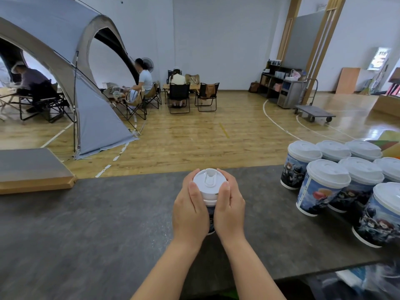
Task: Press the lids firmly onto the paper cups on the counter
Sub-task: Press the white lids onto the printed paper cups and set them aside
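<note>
Right at the near edge of the dark grey table (pixel 86 224), the left hand (pixel 190 210) and the right hand (pixel 230 210) are wrapped around one paper cup (pixel 211 219), each clamped on its side with the thumbs lying up against the rim of the white lid (pixel 208 184). The cup stands upright near the middle of the table, its printed wall mostly hidden between the palms; only a dark strip of the artwork shows. The lid looks level, its sip flap on top facing away, though I cannot tell whether the rim has snapped down all the way round. The risk I see is squeezing: a paper wall gripped this tightly could buckle, or pressing on one side could leave the lid cocked and pop the far edge loose. Off to the right a cluster of lidded cups (pixel 324 187) stands close together, touching or nearly so. Beyond the table lie the wooden floor, a grey tent (pixel 65 40) and people seated on folding chairs (pixel 179 94).
</note>
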`<action>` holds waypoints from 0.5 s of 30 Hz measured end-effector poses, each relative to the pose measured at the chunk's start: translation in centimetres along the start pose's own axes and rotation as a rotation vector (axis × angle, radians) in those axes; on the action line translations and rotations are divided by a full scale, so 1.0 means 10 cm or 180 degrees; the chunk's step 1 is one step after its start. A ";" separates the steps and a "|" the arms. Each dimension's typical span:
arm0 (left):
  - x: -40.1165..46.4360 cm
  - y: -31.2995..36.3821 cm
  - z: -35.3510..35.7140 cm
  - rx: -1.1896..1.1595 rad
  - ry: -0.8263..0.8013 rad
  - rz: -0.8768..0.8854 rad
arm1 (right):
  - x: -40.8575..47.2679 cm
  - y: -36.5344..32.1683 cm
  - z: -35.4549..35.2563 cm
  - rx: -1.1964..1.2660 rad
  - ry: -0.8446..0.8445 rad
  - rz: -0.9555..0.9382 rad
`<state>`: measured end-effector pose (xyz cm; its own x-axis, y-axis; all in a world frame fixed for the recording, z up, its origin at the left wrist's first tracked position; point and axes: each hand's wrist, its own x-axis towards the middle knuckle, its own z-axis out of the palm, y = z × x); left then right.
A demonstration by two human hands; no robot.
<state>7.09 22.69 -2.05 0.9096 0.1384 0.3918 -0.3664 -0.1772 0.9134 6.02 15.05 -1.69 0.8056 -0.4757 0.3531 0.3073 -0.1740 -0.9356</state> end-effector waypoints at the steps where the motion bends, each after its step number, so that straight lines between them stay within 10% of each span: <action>1: 0.00 -0.01 0.01 0.0020 0.0031 0.0016 | 0.01 0.01 0.00 0.0010 -0.0020 0.0003; 15: -0.02 -0.14 0.06 -0.0548 0.0215 -0.0021 | 0.12 0.15 -0.04 0.0374 -0.0482 0.0020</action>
<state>7.50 22.36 -3.44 0.8991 0.2052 0.3868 -0.3938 -0.0074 0.9192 7.30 13.90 -2.68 0.8720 -0.3397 0.3524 0.3520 -0.0652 -0.9337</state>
